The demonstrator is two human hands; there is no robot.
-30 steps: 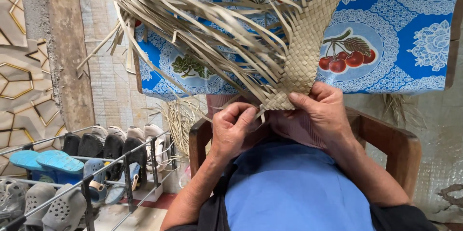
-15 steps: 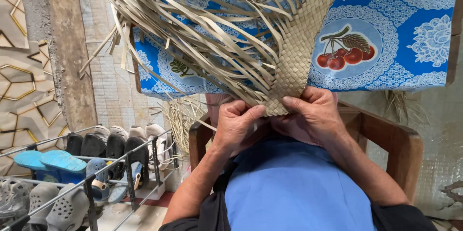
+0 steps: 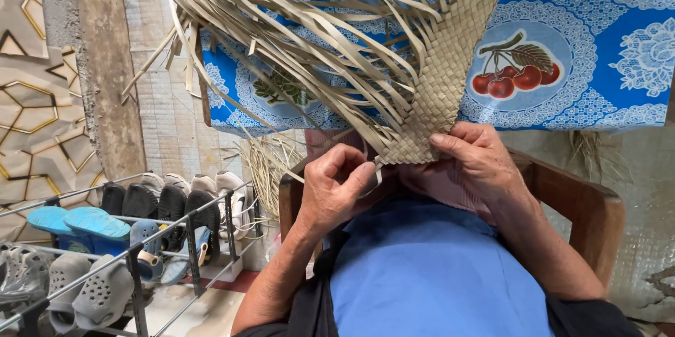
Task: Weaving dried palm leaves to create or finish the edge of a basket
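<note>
No packages, labels, signs or screens appear in this view. None stands at any clock position around the frame.

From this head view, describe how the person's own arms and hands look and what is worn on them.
Both the left hand and the right hand are bare: no gloves, and no rings or watch show. The forearms are uncovered down to the picture's lower edge, so no sleeve cuffs appear. The knuckles look creased. Below them lies blue cloth with darker fabric at its sides.
</note>
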